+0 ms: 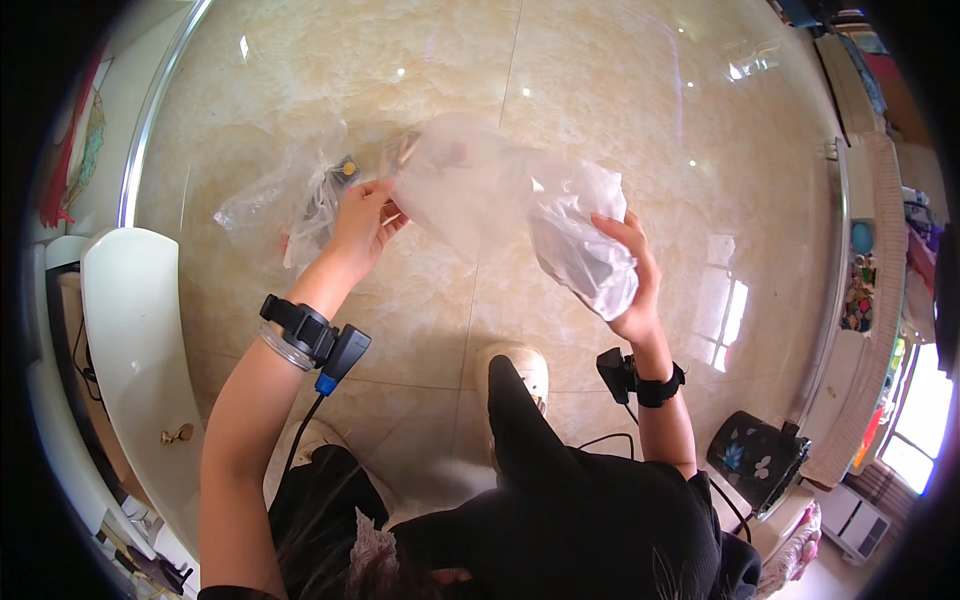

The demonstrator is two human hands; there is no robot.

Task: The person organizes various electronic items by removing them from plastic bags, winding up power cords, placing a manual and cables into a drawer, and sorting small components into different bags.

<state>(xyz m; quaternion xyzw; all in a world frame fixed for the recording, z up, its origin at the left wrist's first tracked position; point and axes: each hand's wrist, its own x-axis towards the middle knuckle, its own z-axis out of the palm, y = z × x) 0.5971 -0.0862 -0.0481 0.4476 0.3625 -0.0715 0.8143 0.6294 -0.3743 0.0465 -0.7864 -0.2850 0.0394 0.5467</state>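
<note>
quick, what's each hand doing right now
Left hand: closed, pinching one end of the clear plastic bag.
Right hand: closed, gripping the bag's other, bunched end.

Under me the floor is glossy beige marble tile, catching small ceiling lights and a bright window reflection. To my left stands a white cabinet door with a brass knob — to my right, a cluttered shelf and a sunlit window.

Left wrist: black strap with clear band, blue-tipped cable.
Right wrist: black strap, small black unit.
Clothing: black, white shoes.
</note>
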